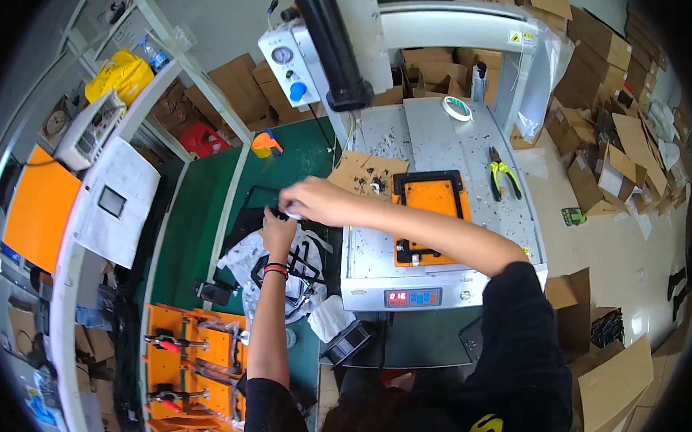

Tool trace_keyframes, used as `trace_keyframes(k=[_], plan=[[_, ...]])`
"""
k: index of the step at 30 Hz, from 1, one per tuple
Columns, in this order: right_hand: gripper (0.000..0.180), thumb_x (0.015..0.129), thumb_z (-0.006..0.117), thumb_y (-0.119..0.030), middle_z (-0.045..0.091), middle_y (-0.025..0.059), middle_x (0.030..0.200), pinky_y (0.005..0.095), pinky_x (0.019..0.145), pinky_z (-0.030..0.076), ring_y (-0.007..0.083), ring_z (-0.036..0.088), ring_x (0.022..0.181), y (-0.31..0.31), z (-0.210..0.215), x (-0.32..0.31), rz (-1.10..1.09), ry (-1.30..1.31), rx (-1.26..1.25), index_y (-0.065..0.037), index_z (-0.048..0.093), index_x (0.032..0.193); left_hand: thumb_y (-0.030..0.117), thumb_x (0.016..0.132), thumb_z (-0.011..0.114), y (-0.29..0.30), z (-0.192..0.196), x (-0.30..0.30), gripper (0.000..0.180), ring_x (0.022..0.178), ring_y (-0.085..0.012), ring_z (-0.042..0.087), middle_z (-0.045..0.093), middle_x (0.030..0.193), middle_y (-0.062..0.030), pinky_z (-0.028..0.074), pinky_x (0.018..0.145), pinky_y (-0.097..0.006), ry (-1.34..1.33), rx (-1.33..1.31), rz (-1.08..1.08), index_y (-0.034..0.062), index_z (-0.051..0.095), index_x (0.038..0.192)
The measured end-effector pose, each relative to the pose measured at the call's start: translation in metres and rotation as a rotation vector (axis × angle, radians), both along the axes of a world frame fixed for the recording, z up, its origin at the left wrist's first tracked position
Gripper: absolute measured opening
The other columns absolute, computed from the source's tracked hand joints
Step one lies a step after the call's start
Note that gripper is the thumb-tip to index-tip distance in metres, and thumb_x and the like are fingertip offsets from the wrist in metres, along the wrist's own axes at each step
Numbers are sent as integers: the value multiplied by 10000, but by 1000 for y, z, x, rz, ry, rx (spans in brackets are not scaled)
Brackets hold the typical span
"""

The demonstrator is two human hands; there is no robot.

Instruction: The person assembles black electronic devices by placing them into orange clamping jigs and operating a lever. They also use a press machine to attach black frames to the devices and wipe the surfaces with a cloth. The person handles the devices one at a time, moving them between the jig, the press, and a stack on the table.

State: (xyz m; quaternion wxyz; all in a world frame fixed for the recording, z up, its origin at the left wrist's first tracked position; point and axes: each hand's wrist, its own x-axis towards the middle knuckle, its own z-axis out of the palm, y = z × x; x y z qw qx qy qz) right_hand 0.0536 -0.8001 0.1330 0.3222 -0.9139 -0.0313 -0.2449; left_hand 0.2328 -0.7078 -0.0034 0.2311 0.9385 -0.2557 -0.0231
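Observation:
My two hands meet over the green mat, just left of the grey machine bed. Bent across from the right, my right hand (313, 200) is closed, with a small white piece (294, 212) showing at its fingertips. My left hand (278, 231) is right below it, fingers drawn together; what they grip, if anything, is hidden. A thin black rectangular frame (264, 190) lies beside my hands on the left. Below them a white cloth (245, 270) is spread out with several black frames (307, 253) heaped on it.
On the machine bed (375, 263) sits an orange fixture (428, 200) holding a black frame. Cardboard (356, 168) with black scraps, green-handled pliers (504, 175) and a tape roll (457, 108) lie around it. A black press cylinder (330, 45) hangs above. Orange clamp fixtures (216, 357) stand lower left.

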Motion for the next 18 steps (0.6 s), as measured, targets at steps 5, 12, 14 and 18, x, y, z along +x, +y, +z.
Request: trace_keyframes(k=[5,12,14,18], plan=[[176,868,543,-114,659,89,886,299,695,487,158,635,800,-6,78,-159,27,50,448,-54,630,1008,517,864,505,-58,173,-42,747,1145,-395,455,488,1236,-237,287,1022,-445,-294,-411,-212,-60,358,1316],[182,915,517,-91,630,74,974,245,742,485,116,582,799,-3,102,-319,-639,-173,870,35,604,1013,479,665,769,-174,376,-114,878,1043,-355,539,555,1086,-277,404,919,-397,-438,-1036,-579,-154,442,1179],[173,920,513,-91,620,62,963,239,730,471,104,563,777,14,82,-351,-825,-194,940,28,603,1008,476,610,797,-189,384,-133,907,980,-378,584,593,1024,-281,435,886,-402,-420,-993,-445,-161,455,1158],[168,927,509,-98,588,35,926,230,721,449,87,542,791,57,45,-393,-1001,-214,1150,6,598,1024,414,570,821,-196,385,-132,787,900,-370,622,626,926,-275,472,829,-403,-362,-1004,-367,-137,531,1051]])
